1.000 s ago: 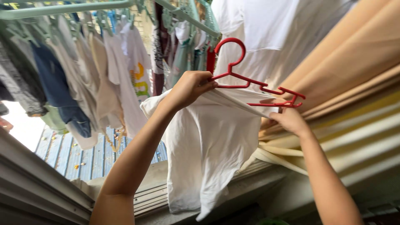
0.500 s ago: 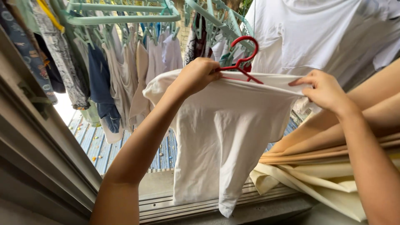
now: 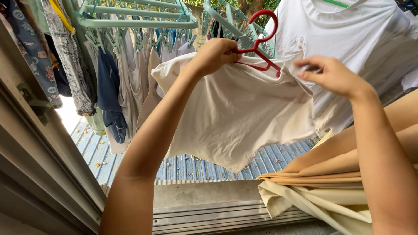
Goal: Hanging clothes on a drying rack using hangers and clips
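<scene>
The person is fitting a cream shirt [image 3: 235, 113] onto a red hanger [image 3: 260, 41] near the top centre of the frame. The left hand [image 3: 215, 54], arm raised from the lower left, has its fingers closed around the hanger and the shirt's shoulder. The right hand [image 3: 333, 76], loosely open, touches the other shoulder. Next, I judge, that shoulder needs settling, then the hook wants a place on the green drying rack [image 3: 139, 13].

Left arm raised, bare, elbow bent, forearm angled up and right. Left hand [image 3: 214, 55] closed in fist, knuckles toward camera. Right arm bare, forearm rose steeply from lower right. Right hand [image 3: 333, 76] slightly blurred, fingers [image 3: 310, 63] curled leftward, pinched loosely; hands level, apart.
</scene>
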